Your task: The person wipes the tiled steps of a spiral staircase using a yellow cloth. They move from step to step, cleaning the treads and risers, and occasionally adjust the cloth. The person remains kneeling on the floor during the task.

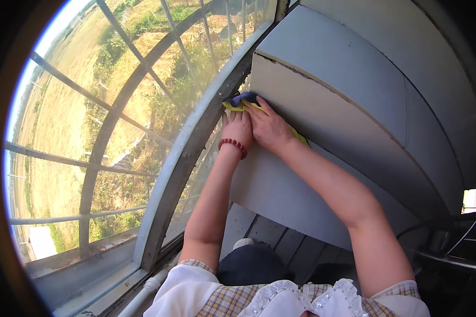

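Note:
A yellow and dark-blue cloth is bunched in the narrow corner between the window frame and a pale cabinet-like panel. My right hand grips it from the right, fingers pointing up to the blue fold. Another yellow part of the cloth shows beyond my right wrist. Close against that hand, my left hand holds the cloth's lower yellow edge, its fingertips partly hidden by the fold. A red beaded bracelet circles my left wrist. Left of the hands runs the window frame.
Metal window bars stand outside the glass, with fields beyond. The pale panel has a chipped edge and overhangs a lower white board. Below lie grey floor planks. A white pipe runs low by the window.

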